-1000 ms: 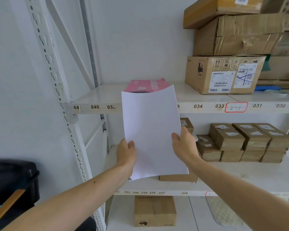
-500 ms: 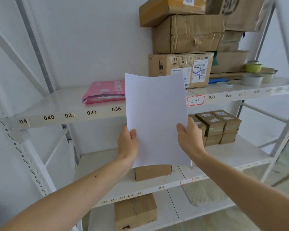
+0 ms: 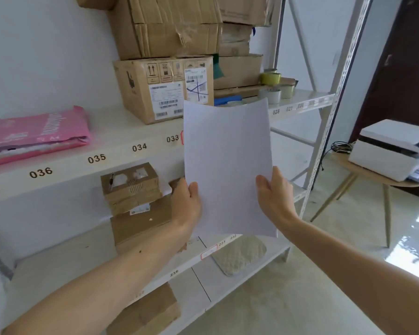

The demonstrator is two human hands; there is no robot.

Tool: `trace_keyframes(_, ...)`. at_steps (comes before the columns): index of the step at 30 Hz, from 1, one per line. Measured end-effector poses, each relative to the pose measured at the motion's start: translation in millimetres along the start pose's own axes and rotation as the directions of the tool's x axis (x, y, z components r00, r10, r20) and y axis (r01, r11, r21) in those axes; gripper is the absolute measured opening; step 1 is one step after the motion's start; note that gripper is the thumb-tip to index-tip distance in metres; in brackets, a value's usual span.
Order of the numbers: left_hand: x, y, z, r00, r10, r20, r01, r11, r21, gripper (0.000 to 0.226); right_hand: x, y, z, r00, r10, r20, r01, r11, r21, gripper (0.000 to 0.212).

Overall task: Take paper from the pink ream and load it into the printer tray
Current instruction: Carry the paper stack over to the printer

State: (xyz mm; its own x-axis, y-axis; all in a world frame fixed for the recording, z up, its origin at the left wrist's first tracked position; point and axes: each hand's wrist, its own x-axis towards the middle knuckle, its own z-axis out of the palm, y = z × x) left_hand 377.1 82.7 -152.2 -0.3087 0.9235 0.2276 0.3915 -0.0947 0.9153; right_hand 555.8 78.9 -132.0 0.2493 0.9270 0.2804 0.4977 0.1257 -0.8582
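Note:
Both hands hold white paper [image 3: 226, 163] upright in front of me. My left hand [image 3: 185, 203] grips its lower left edge and my right hand [image 3: 273, 194] grips its lower right edge. The pink ream [image 3: 34, 134] lies open on the upper shelf at the far left, well apart from the paper. A white printer [image 3: 392, 147] sits on a small round wooden table [image 3: 363, 172] at the far right. Its tray cannot be made out.
A white metal shelf rack [image 3: 136, 151] with numbered edges fills the left and middle, carrying cardboard boxes [image 3: 165, 85] and rolls of tape [image 3: 271, 78]. Small boxes [image 3: 131, 187] sit on the lower shelf. A rack upright [image 3: 329, 124] stands between me and the printer.
My view has swung to the right. The ream has slid to the far left and the printer has come into sight at the right. Both hands kept their hold on the paper.

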Motion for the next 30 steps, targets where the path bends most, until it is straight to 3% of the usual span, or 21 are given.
trace_keyframes(16, 44, 51, 205, 0.968, 0.054, 0.246, -0.045, 0.998, -0.045, 0.016, 106, 111, -114, 0.964, 0.167, -0.208, -0.17, 0.985, 0.004, 0.018)
trace_keyframes(30, 98, 83, 387, 0.826, 0.137, 0.547, -0.087, 0.989, -0.116, 0.022, 188, 198, -196, 0.837, 0.245, -0.489, -0.305, 0.951, -0.044, 0.008)
